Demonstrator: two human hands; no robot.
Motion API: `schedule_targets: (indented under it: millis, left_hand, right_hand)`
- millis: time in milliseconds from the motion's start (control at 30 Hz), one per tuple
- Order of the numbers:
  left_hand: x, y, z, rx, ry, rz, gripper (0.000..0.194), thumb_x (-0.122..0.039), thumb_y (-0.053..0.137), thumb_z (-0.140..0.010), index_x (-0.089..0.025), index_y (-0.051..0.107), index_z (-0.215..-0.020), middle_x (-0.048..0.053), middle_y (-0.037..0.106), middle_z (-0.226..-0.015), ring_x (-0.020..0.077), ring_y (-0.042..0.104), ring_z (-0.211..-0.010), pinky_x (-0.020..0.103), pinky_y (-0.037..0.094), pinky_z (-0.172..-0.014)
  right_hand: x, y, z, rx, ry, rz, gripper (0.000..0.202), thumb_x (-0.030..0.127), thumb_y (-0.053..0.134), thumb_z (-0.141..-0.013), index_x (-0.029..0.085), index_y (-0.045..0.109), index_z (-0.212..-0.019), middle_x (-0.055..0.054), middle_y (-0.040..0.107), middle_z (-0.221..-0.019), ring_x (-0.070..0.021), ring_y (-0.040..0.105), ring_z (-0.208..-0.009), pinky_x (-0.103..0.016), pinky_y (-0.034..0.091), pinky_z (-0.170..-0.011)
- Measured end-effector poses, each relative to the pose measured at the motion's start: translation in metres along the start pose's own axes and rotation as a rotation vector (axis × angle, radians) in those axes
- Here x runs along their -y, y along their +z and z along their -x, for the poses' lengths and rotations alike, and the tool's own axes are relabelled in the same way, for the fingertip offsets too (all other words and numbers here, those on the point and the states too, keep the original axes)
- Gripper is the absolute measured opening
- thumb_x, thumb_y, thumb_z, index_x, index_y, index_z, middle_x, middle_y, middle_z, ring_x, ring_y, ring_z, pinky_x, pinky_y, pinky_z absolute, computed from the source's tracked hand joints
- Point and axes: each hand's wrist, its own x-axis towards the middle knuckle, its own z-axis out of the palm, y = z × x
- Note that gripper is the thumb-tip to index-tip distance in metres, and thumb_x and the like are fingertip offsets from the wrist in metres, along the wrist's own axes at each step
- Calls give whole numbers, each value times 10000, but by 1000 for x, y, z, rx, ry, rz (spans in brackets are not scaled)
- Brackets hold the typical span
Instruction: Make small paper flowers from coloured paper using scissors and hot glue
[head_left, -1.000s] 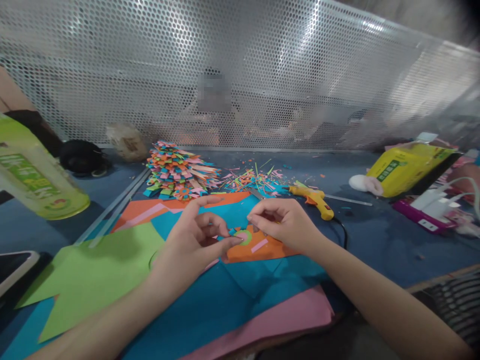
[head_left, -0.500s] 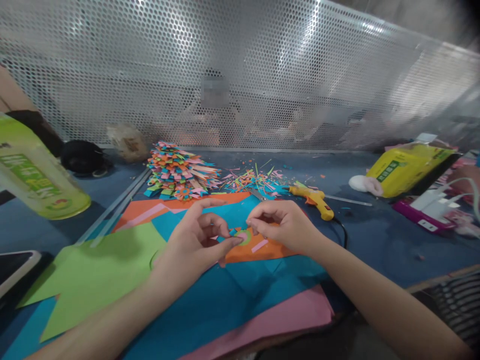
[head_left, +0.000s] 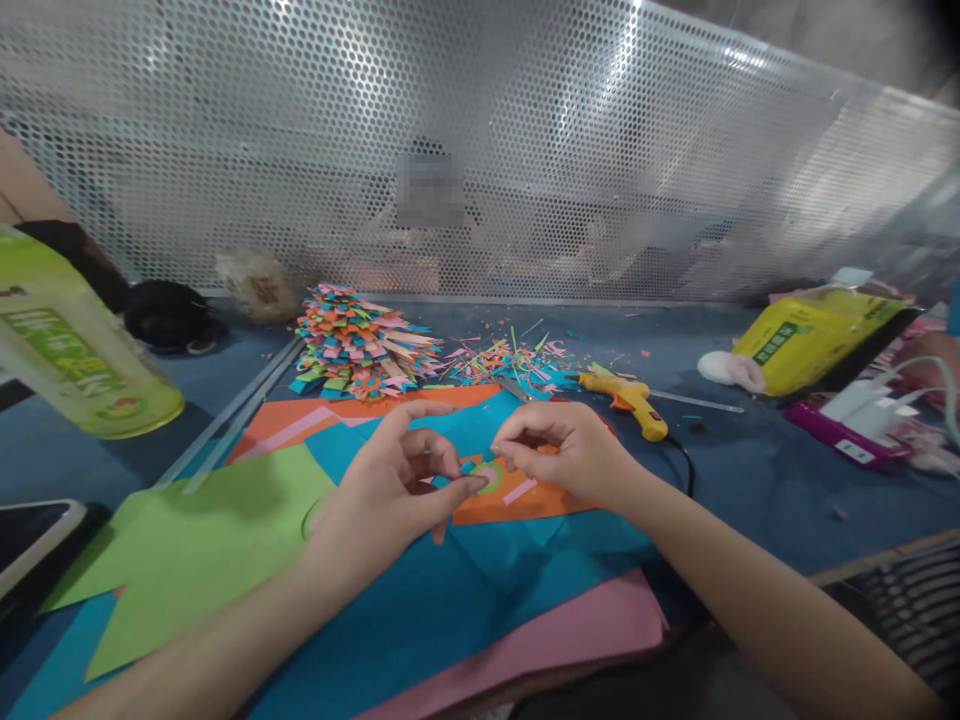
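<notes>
My left hand (head_left: pixel 409 470) is closed in a pinch, with thumb and forefinger at the edge of a small round paper piece (head_left: pixel 492 477). That piece has a pink middle and a green ring, with blue and orange bits near it. Just right of it, my right hand (head_left: pixel 570 448) has thumb and fingertips pressed together; whatever they hold is too small to make out. Beneath both hands lie orange paper (head_left: pixel 480 510) and blue paper (head_left: pixel 450 600). A pink paper strip (head_left: pixel 520 491) rests on the orange sheet. Scissors (head_left: pixel 516 389) lie beyond my right hand, partly hidden.
Behind the hands stands a cone of colourful folded paper (head_left: pixel 360 345), beside a heap of paper scraps (head_left: pixel 514 360). A yellow glue gun (head_left: pixel 630 400) lies to the right. Green paper (head_left: pixel 210 550), a bottle (head_left: pixel 82 340) and a phone (head_left: pixel 30 540) are leftward; a yellow packet (head_left: pixel 795 335) is rightward.
Both hands stay almost in place. The round paper piece and the bits around it have shifted slightly at my left fingertips.
</notes>
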Motion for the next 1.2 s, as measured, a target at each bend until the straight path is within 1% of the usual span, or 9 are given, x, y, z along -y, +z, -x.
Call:
schedule_targets:
  millis: [100,200,367,467,633,800,900,1100,1200]
  left_hand:
    - [0,0,1,11,-11,12,490,-115,680,-605,-244,395,-981,-114,485,-594,56,471,-368,169,421,-298]
    - [-1,0,1,14,-19,7,493,-123,683,-603,-242,397,-986,-109,490,-604,60,481,-367,177,426,-303]
    - [-1,-1,1,0,-12,-33,488,-130,679,-609,-225,404,-1000,-103,497,-608,54,467,-348,184,420,-312]
    - [-1,-1,1,19,6,-9,506,-117,681,-606,-228,397,-1010,-110,492,-592,52,468,-357,173,411,-314]
    - [-4,0,2,12,-19,-3,502,-131,683,-605,-218,394,-1007,-105,501,-600,58,482,-365,183,423,-321]
    - [-5,0,2,3,-12,-21,492,-138,685,-603,-219,395,-992,-106,494,-595,55,478,-362,181,422,-323]
    - [-4,-1,3,3,1,-22,486,-137,682,-605,-229,393,-985,-107,487,-597,54,475,-367,177,422,-319]
    - [-3,-1,1,8,30,18,593,-138,683,-605,-262,364,-1088,-54,545,-765,91,553,-493,173,432,-302]
    - [-3,-1,0,4,-2,19,607,-145,690,-598,-252,370,-1102,-43,552,-771,96,550,-490,181,434,-291]
  right_hand:
    - [1,-1,0,14,-38,28,98,191,551,-744,158,595,-662,19,567,-608,-61,505,-551,-168,405,-515]
    - [2,-1,0,15,-41,23,91,181,551,-740,160,593,-661,19,565,-614,-60,501,-555,-167,402,-515]
    - [0,0,-1,-48,69,-49,126,228,533,-753,154,563,-655,22,529,-598,-54,461,-514,-174,381,-476]
    - [0,-1,-2,-64,81,-36,140,244,530,-755,154,560,-653,19,529,-605,-57,457,-519,-182,378,-480]
    - [3,-2,-2,-9,25,28,122,225,540,-749,154,593,-666,12,564,-620,-62,486,-547,-176,391,-500]
    - [3,-1,0,33,23,7,103,199,540,-748,154,597,-675,11,563,-630,-64,505,-563,-175,411,-523]
    - [2,-1,0,37,13,-8,105,198,538,-750,154,594,-672,13,560,-628,-61,501,-558,-170,410,-518]
    - [3,-2,-1,41,21,-26,114,203,532,-759,148,596,-681,9,563,-630,-61,499,-559,-167,411,-510]
    - [4,-3,-1,41,7,-19,117,204,532,-758,148,594,-676,8,562,-630,-64,505,-564,-173,412,-519]
